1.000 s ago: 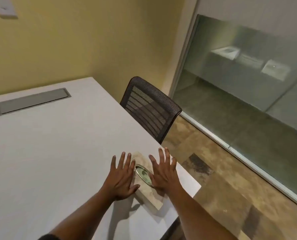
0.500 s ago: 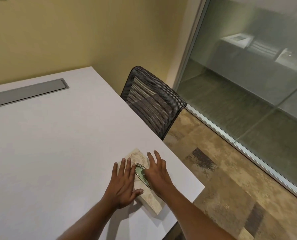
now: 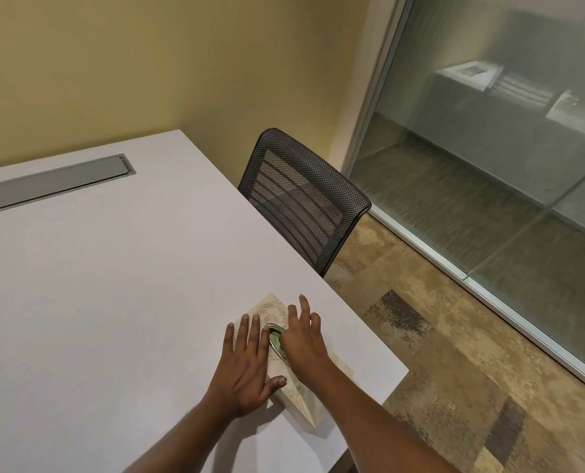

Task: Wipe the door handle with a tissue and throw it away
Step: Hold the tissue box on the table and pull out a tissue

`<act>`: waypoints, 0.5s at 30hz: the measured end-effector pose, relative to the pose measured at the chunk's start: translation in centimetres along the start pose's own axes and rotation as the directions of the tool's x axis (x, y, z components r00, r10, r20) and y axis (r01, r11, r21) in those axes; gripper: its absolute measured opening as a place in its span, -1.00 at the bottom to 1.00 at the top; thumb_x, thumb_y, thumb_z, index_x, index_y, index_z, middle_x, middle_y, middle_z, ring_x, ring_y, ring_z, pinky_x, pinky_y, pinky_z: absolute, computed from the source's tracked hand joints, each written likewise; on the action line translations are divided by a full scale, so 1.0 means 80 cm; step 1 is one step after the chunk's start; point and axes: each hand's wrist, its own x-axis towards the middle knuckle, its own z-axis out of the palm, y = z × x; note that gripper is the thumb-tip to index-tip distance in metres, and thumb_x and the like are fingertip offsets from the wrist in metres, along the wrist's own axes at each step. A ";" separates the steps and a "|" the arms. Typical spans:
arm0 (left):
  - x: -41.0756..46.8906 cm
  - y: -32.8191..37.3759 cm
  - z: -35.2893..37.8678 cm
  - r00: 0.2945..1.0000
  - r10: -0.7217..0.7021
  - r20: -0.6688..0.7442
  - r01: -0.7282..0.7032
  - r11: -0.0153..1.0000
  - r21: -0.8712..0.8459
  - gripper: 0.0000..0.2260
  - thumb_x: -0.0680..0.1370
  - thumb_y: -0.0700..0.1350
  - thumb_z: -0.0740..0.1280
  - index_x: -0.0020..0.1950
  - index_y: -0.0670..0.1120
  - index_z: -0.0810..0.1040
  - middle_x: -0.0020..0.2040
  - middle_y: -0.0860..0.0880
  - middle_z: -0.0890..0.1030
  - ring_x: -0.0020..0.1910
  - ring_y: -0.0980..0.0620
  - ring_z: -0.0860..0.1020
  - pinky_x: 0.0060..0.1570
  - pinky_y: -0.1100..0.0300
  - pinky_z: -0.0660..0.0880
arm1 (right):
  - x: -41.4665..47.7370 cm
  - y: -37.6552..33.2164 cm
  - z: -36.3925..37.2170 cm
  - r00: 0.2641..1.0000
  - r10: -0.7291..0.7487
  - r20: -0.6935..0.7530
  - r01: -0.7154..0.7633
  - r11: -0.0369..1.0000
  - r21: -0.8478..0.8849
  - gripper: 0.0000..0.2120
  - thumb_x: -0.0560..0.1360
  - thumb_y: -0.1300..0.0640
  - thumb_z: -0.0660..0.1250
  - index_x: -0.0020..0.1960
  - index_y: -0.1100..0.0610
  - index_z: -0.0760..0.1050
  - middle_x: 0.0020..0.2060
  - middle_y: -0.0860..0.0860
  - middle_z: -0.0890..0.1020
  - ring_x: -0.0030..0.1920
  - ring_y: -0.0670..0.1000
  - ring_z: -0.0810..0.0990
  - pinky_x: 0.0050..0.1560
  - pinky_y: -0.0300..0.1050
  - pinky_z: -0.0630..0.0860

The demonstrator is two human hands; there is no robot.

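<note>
While both hands sit on it, count is: one cream, swirl-patterned cardboard tissue box (image 3: 277, 387), one black mesh-back chair (image 3: 301, 199) at 1 o'clock, one grey rectangular cable hatch (image 3: 55, 180) at 10 o'clock. Box lies at 5 o'clock on the white worktop (image 3: 113, 285), near its corner, oval slot up, greenish inside. Left hand (image 3: 246, 367) flat, fingers spread, pressing the box's left side, grasping nothing. Right hand (image 3: 303, 343) covers the slot; fingertips splayed, grip on a tissue: cannot tell.
</note>
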 end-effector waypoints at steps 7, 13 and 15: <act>0.000 -0.001 0.001 1.000 -0.004 0.020 0.004 1.000 0.000 -0.16 0.56 0.41 0.00 0.46 -0.30 0.36 0.48 -0.37 0.29 0.48 -0.39 0.22 0.35 -0.34 0.12 | 0.005 0.001 0.002 1.000 0.015 0.019 -0.015 1.000 0.020 -0.92 0.30 0.31 0.46 -0.25 0.18 0.59 0.43 0.27 0.26 0.47 0.31 -0.16 0.29 0.27 0.11; -0.001 0.000 0.001 1.000 -0.010 0.009 0.010 1.000 -0.007 -0.15 0.56 0.41 -0.01 0.46 -0.30 0.37 0.48 -0.37 0.28 0.48 -0.39 0.23 0.34 -0.33 0.13 | 0.000 0.007 0.001 0.997 -0.061 0.049 0.062 0.998 -0.022 -0.89 0.31 0.35 0.44 -0.20 0.21 0.58 0.47 0.30 0.17 0.48 0.33 -0.12 0.30 0.29 0.12; -0.001 0.000 0.001 1.000 -0.008 0.005 0.008 1.000 -0.009 -0.15 0.56 0.41 -0.01 0.46 -0.30 0.36 0.48 -0.37 0.28 0.48 -0.40 0.23 0.35 -0.33 0.13 | -0.002 0.007 0.003 0.998 -0.051 0.044 0.052 0.998 -0.020 -0.92 0.32 0.32 0.45 -0.22 0.21 0.58 0.49 0.27 0.15 0.49 0.32 -0.11 0.29 0.28 0.13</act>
